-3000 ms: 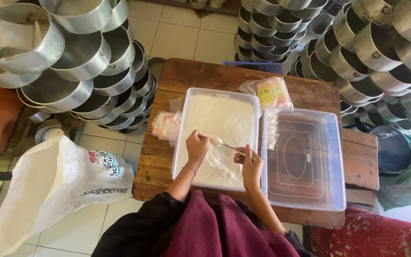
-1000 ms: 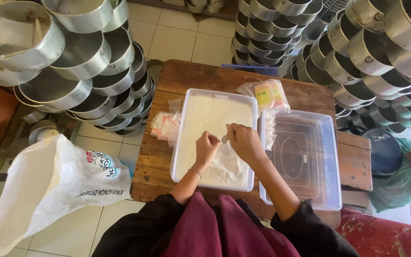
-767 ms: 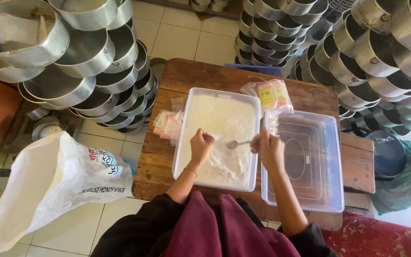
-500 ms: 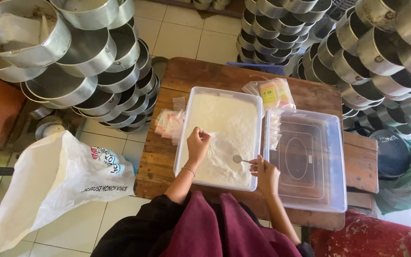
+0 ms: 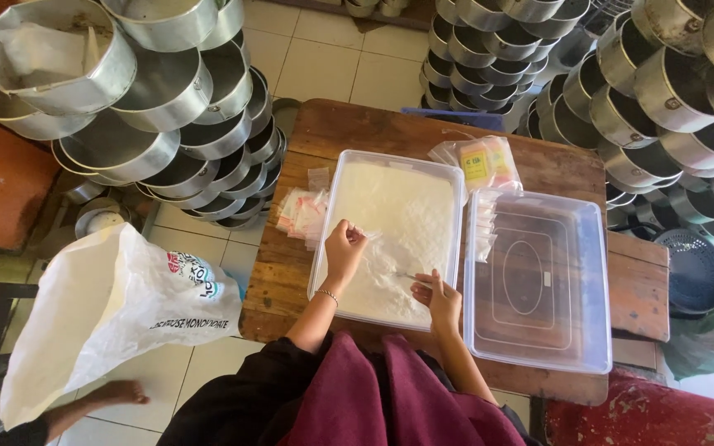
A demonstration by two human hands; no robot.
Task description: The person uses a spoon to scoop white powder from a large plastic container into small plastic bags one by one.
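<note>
A clear plastic tub (image 5: 334, 221) holding white powder rests on a small wooden table (image 5: 357, 132). My left hand (image 5: 344, 249) hovers over the powder pinching a small clear plastic bag. My right hand (image 5: 438, 297) holds a small spoon, its bowl down in the powder near the tub's front right. The tub's clear lid (image 5: 539, 285) lies upside down right of it. A stack of small empty bags (image 5: 301, 212) lies left of the tub. A packet of yellow and pink sachets (image 5: 483, 161) sits behind it.
Stacks of round metal baking tins (image 5: 167, 124) lean at the left, and more tins (image 5: 671, 74) rise at the back right. A big white plastic sack (image 5: 101, 318) stands on the tiled floor at left, with another person's bare foot (image 5: 117, 392) by it. A red seat (image 5: 646, 417) is at the lower right.
My right hand swung from beside my left hand out over the lid's edge, then back down to the tub's front right with the spoon. My left hand stayed over the powder.
</note>
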